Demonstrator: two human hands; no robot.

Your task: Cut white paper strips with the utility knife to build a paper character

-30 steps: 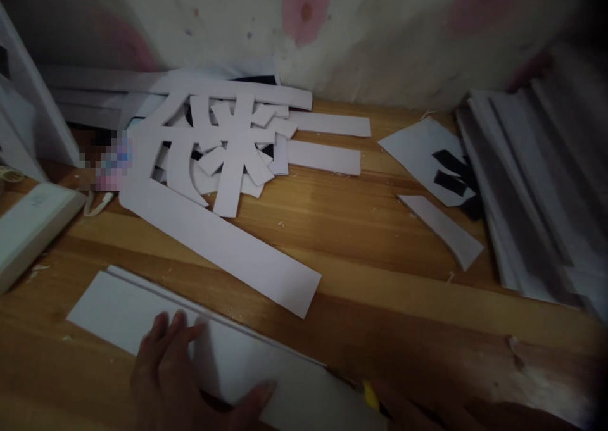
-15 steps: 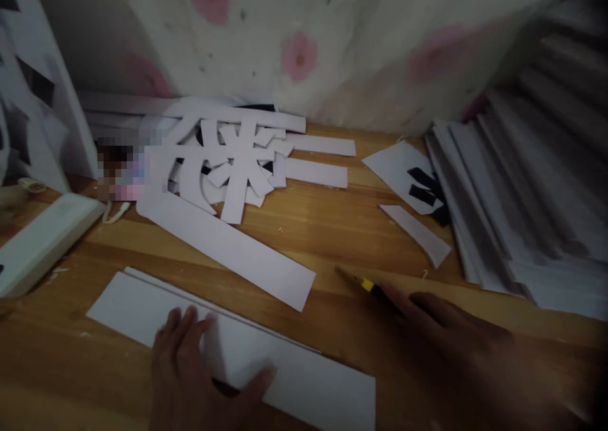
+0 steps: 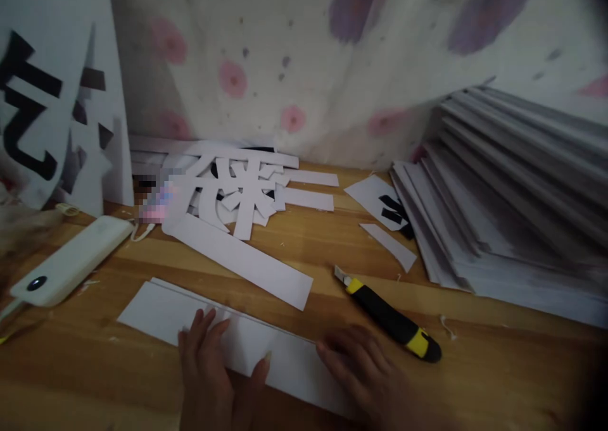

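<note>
My left hand [image 3: 213,371], fingers spread, probably steadies the white board strip [image 3: 292,358] on the tabletop [image 3: 71,374], well short of its far edge; my right hand [image 3: 368,371] curls loosely, grip unclear, utility knife [image 3: 384,314] nearby.

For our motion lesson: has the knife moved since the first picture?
Yes. Judged against the stack of sheets, the knife has moved forward across the table.

We see a dim, greyish scene darkening to near-black at the right-hand corners, with a soft shadow beside the left hand [image 3: 209,361] on the white strip [image 3: 289,364], the right hand [image 3: 363,368] blurred, and a pixelated patch [image 3: 161,198] obscuring detail.
</note>
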